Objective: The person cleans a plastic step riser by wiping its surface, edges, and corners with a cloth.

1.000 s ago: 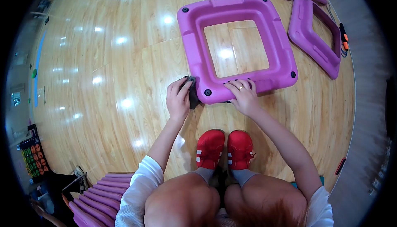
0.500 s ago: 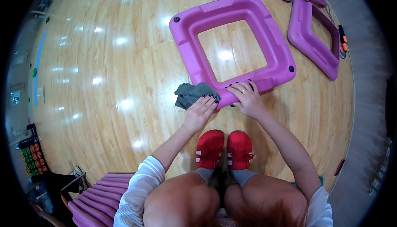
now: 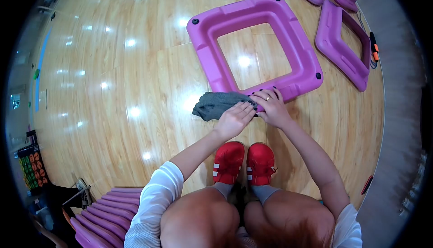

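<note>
Head view: wood floor [image 3: 135, 76], spotted with glare. Purple frame [image 3: 288, 40] lay on it at 1 o'clock, its 7 o'clock corner hidden. Angled purple piece [image 3: 330, 45] sat at 2 o'clock; purple stack [image 3: 110, 214] at 7 o'clock ran out of view. Grey cloth [image 3: 216, 106] covered the frame's hidden corner. Dark rack [image 3: 34, 166] past 8 o'clock bore markings too small to read. Left hand [image 3: 236, 119] pressed flat on the cloth, fingers straight, thumb unseen. Right hand [image 3: 273, 109], half curled, gripped the frame's 6 o'clock edge; gold ring [image 3: 267, 98] on one finger.
</note>
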